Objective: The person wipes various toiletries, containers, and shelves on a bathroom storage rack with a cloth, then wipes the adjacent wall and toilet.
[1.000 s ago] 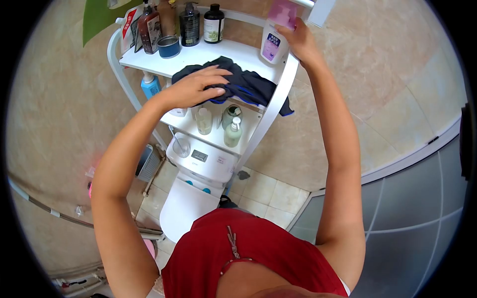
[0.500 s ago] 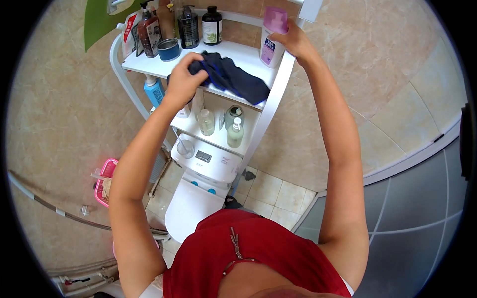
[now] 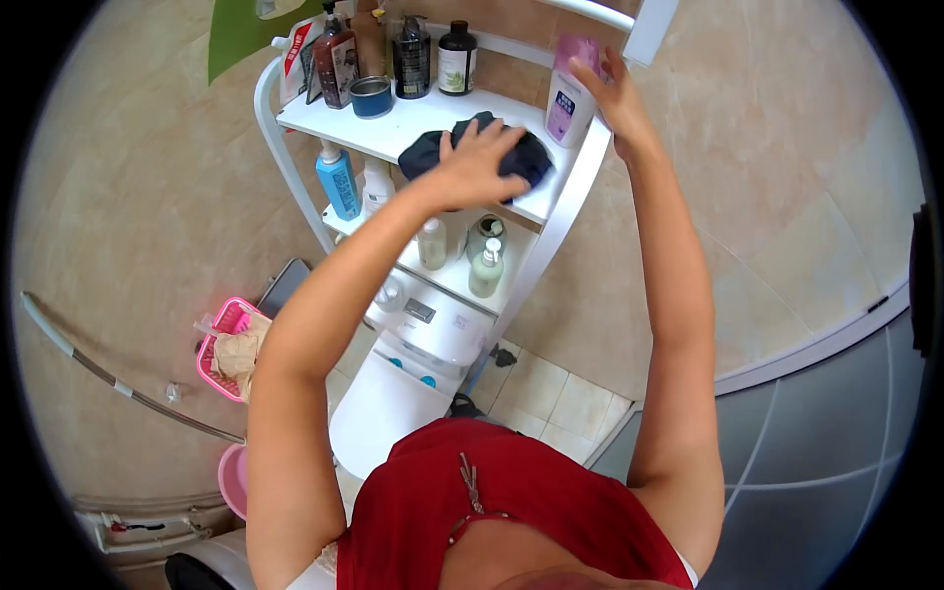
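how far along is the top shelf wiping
The bare stretch of the top shelf looks clean, so perhaps done. In hand: the left hand is spread on the dark cloth, the right hand is at the pink-capped bottle. Probably left: the spots under that bottle and the black pump bottle.

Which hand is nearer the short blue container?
The left hand: it is on the dark cloth, diagonally in front of the blue container. The right hand is farther off, at the purple-topped bottle.
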A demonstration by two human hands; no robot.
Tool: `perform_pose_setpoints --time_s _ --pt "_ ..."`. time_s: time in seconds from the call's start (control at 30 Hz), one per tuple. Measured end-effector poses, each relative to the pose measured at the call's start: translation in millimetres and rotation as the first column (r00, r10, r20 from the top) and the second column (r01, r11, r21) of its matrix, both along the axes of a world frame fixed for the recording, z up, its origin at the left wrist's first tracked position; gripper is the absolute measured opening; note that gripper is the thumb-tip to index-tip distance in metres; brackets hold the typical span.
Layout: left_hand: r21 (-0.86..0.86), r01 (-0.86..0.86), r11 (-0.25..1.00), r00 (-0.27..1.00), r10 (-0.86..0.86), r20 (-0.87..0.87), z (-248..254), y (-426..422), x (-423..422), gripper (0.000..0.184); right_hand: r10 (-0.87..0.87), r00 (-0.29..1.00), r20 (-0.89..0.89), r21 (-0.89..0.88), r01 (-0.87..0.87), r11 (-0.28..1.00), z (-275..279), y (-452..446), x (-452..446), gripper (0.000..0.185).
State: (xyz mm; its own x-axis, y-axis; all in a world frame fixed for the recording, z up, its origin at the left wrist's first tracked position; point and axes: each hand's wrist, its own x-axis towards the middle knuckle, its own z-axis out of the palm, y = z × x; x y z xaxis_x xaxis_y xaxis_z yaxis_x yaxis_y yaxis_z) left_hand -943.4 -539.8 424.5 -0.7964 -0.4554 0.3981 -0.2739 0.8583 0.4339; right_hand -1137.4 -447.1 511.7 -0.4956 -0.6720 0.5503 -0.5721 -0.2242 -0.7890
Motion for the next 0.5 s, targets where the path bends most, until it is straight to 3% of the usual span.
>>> perform_pose_setpoints --time_s 0.03,0.07,0.17,0.27,0.37,0.4,0.47,0.5 --pt "-0.083 -0.020 0.996 0.996 0.027 0.090 1.4 13.6 0.8 0.085 -0.014 1.000 0.011 -0.051 0.014 0.999 -2.7 3.9 3.1 0.081" --pt "-0.011 -0.018 1.000 0.995 0.019 0.101 7.3 17.5 2.9 0.077 -0.057 0.998 0.016 -0.021 0.057 0.998 -6.2 7.6 3.1 0.081" --pt "-0.067 -0.048 0.997 0.991 0.056 0.122 1.2 8.7 15.2 0.066 0.004 0.996 0.094 -0.068 0.002 0.998 -3.6 31.6 23.9 0.079" --pt "-0.134 -0.157 0.978 0.986 0.164 0.042 -8.2 -17.7 23.2 0.048 -0.083 0.994 -0.077 -0.168 0.069 0.983 -15.9 40.9 14.0 0.078" --pt "-0.136 -0.246 0.960 0.967 0.233 -0.105 -30.3 -68.9 27.2 0.041 -0.344 0.794 -0.500 -0.303 0.212 0.929 -10.8 64.9 37.5 0.074" --pt "-0.173 -0.212 0.962 0.962 0.174 -0.212 -35.1 -73.8 28.4 0.037 -0.377 0.769 -0.516 -0.322 0.233 0.917 -10.1 70.3 51.0 0.073" --pt "-0.200 -0.175 0.964 0.960 0.121 -0.253 -33.9 -66.4 28.4 0.035 -0.433 0.720 -0.542 -0.356 0.270 0.894 -11.1 70.8 82.4 0.072" --pt "-0.214 -0.158 0.964 0.958 0.097 -0.271 -31.7 -59.7 29.6 0.034 -0.387 0.817 -0.429 -0.358 0.240 0.903 -10.4 67.0 91.3 0.073"
